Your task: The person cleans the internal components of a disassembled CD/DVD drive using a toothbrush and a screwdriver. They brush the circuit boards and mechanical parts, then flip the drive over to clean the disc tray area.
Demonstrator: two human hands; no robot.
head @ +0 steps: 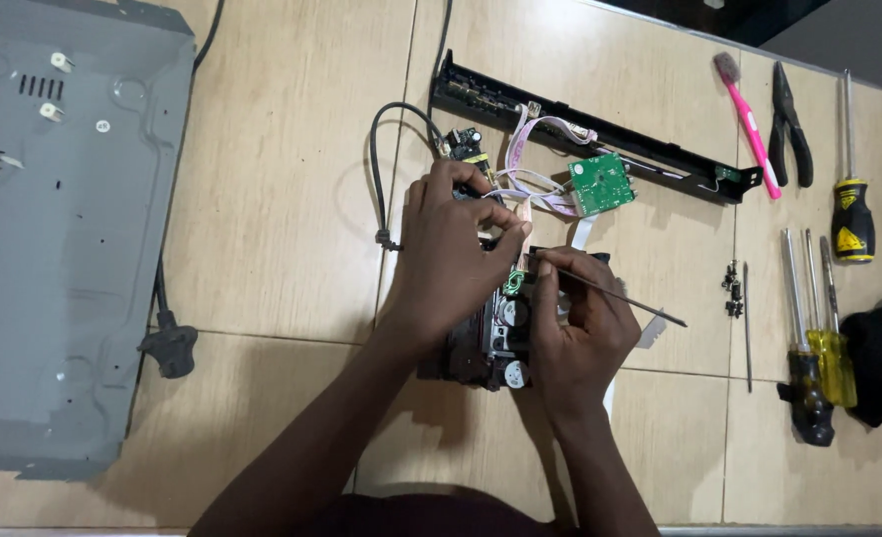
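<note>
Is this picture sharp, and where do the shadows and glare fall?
Head view: evenly lit and mostly sharp; soft shadows fall below the left hand, the right hand and the grey metal cover; the tiled floor shows a mild sheen, no harsh glare; the thin tool looks slightly blurred.

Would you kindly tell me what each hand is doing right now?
Left hand: closed on the black drive unit.
Right hand: closed on a thin tool.

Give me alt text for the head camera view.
Two hands work on a black drive unit on a tiled floor: the left hand grips it, the right hand holds a thin tool. Screwdrivers lie right, a grey cover left.
</note>
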